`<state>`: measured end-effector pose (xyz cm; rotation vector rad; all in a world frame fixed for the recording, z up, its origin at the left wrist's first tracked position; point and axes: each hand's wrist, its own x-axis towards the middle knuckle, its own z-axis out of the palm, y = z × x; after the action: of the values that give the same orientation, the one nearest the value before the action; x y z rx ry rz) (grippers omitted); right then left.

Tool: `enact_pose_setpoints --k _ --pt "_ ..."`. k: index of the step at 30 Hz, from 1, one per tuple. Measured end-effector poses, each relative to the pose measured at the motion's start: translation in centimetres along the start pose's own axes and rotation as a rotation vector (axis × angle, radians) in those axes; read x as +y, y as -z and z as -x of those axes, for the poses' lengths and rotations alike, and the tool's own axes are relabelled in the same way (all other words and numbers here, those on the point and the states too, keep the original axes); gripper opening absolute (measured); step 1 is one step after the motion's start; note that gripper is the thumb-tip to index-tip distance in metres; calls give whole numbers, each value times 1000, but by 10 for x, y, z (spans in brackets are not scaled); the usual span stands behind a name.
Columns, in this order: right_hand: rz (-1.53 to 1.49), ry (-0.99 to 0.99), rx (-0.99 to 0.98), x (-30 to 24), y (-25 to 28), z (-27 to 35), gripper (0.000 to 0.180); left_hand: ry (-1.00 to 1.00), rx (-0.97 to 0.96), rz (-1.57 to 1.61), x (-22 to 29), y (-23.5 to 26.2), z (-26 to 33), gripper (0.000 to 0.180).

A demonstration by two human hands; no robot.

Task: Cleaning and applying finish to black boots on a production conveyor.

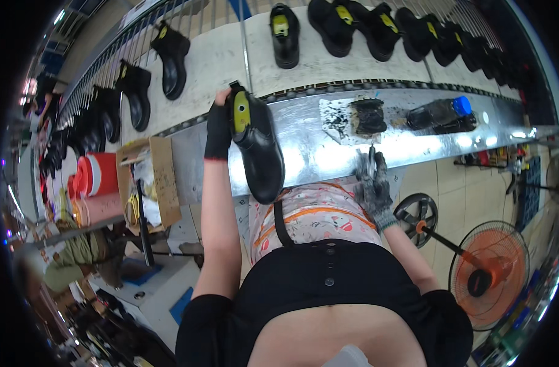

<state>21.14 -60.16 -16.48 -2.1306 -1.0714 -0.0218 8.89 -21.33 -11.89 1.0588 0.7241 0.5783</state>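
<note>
My left hand, in a black fingerless glove, grips a black ankle boot by its upper, near the heel. The boot's toe points toward me over the bench's near edge, and a yellow insole shows inside its opening. My right hand, in a stained grey glove, is closed around a slim tool with a silvery shaft. That tool's tip points at a black, soaked-looking pad, which rests on a white cloth spotted with black.
A dark bottle with a blue cap lies on the metal bench. Beyond it, a pale conveyor carries several black boots. A cardboard box and a red container stand left. An orange fan stands right.
</note>
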Motion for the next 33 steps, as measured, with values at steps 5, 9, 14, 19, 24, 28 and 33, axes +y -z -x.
enact_pose_setpoints --k 5,9,14,19,24,28,33 --pt "-1112 -869 -37 -8 15 5 60 81 -293 -92 0 -15 -29 74" --pt "-998 -905 -49 -24 13 -23 52 -68 -368 -98 -1 -9 -34 77" --pt "-1071 -912 -34 -29 17 -32 52 -413 -580 -29 24 -25 -5 80" --pt "-1128 -930 129 -33 10 -20 34 -785 -852 218 45 -42 20 86" --pt "-1152 -914 -36 -56 42 -24 18 -742 -1091 124 61 -55 47 89" --pt "-1261 -586 -269 -72 74 -62 28 -742 -1100 117 64 -63 57 88" --pt "-504 -226 -466 -118 114 -117 28 -685 -1069 44 70 -75 65 85"
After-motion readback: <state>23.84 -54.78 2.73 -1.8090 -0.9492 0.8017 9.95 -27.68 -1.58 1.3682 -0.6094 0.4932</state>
